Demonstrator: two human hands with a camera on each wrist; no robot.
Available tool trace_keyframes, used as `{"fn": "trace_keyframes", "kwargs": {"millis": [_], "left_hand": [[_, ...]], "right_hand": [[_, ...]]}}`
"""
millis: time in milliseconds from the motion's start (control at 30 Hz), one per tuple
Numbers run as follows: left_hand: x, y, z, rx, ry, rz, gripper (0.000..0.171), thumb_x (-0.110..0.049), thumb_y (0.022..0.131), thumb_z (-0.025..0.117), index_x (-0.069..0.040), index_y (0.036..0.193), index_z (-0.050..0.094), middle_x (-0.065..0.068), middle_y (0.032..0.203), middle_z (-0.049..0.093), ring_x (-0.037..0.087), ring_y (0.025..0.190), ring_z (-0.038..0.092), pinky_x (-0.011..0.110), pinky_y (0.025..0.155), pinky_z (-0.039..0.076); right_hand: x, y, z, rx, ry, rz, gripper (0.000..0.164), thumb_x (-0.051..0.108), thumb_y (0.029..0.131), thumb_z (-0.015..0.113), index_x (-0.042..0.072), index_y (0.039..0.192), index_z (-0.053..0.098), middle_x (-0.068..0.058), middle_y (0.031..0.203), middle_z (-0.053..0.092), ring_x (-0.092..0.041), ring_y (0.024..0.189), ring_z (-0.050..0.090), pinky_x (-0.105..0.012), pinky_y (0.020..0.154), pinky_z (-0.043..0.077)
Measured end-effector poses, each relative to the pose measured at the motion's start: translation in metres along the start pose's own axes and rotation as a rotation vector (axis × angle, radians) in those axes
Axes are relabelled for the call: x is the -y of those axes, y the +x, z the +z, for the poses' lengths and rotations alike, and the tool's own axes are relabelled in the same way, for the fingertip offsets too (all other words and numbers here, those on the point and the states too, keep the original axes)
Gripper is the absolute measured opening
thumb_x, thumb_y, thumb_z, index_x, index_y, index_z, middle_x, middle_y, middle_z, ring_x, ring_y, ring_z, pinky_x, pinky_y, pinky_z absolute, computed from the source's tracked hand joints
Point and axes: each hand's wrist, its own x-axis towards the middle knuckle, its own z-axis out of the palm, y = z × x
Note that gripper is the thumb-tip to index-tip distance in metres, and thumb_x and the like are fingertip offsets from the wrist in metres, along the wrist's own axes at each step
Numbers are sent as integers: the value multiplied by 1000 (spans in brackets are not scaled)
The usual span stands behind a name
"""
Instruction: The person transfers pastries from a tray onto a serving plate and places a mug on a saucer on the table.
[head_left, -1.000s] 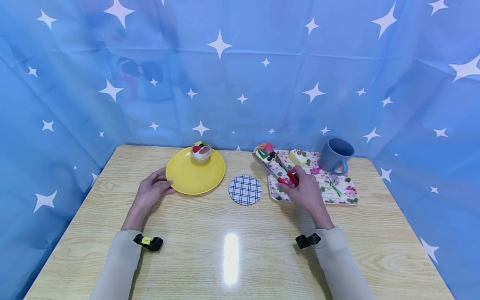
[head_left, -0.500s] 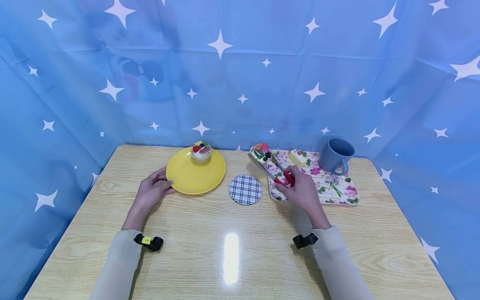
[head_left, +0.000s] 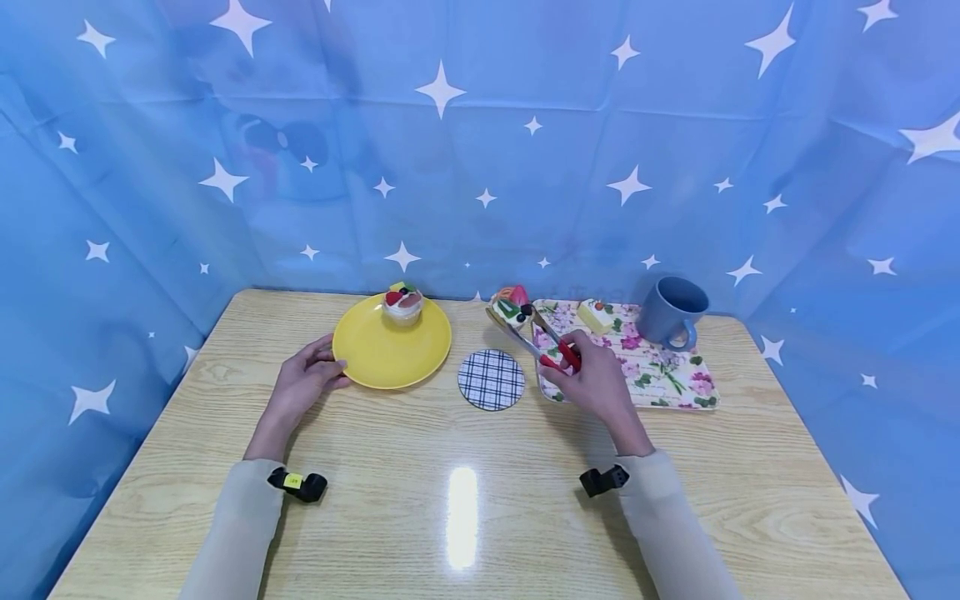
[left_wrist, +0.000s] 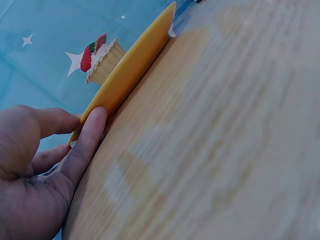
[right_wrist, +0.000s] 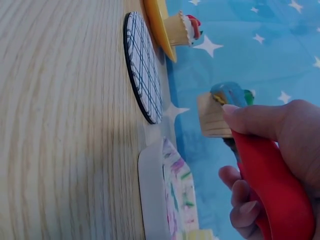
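Note:
My left hand (head_left: 302, 382) holds the left rim of a yellow plate (head_left: 386, 360), thumb and fingers at its edge. On the plate's far part sits a fruit-topped cupcake (head_left: 403, 307). My right hand (head_left: 596, 382) grips a pair of tongs by their red handles (right_wrist: 272, 185). Between the tongs' metal arms is a small fruit-topped cake (head_left: 508, 312), raised above the table just left of the floral tray (head_left: 660, 379). In the right wrist view this cake (right_wrist: 212, 116) shows a pale side, and the thumb lies along the upper handle.
A checked round coaster (head_left: 491, 380) lies between plate and tray. On the tray stand a yellow cake piece (head_left: 596, 317) and a blue-grey mug (head_left: 671, 308). A starred blue curtain (head_left: 480, 150) hangs behind the wooden table (head_left: 375, 500).
My right hand has moved left with the tongs and the cake between them, from over the tray's left edge to beyond it. The left hand and plate have stayed put.

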Motion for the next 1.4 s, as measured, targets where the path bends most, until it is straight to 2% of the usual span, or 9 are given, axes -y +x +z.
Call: {"fn": "trace_keyframes", "kwargs": {"millis": [500, 867, 1200, 1400], "left_hand": [[1, 0, 0, -6, 5, -3, 68, -12, 104, 61, -16, 163, 29, 10, 127, 50, 0, 95, 69, 23, 93, 64], [-1, 1, 0, -3, 0, 4, 68, -11, 104, 61, -14, 163, 28, 10, 127, 49, 0, 96, 68, 23, 93, 64], [0, 0, 1, 11, -8, 11, 68, -12, 104, 61, -14, 163, 27, 9, 128, 49, 0, 96, 69, 23, 94, 63], [0, 0, 0, 6, -6, 8, 68, -12, 104, 61, -14, 164, 27, 10, 128, 49, 0, 96, 69, 23, 94, 64]], "right_hand": [[10, 2, 5, 0, 6, -44, 55, 41, 87, 81, 8, 126, 62, -12, 89, 67, -21, 66, 51, -27, 49, 39], [17, 6, 10, -13, 3, -65, 51, 40, 85, 84, 11, 120, 62, -9, 82, 64, -21, 64, 48, -27, 48, 35], [20, 8, 14, -21, 16, -110, 51, 35, 84, 85, 7, 121, 63, -11, 80, 65, -20, 59, 45, -27, 49, 33], [25, 10, 17, -7, 14, -107, 50, 38, 84, 85, 8, 118, 62, -5, 73, 58, -19, 58, 44, -27, 48, 32]]}}
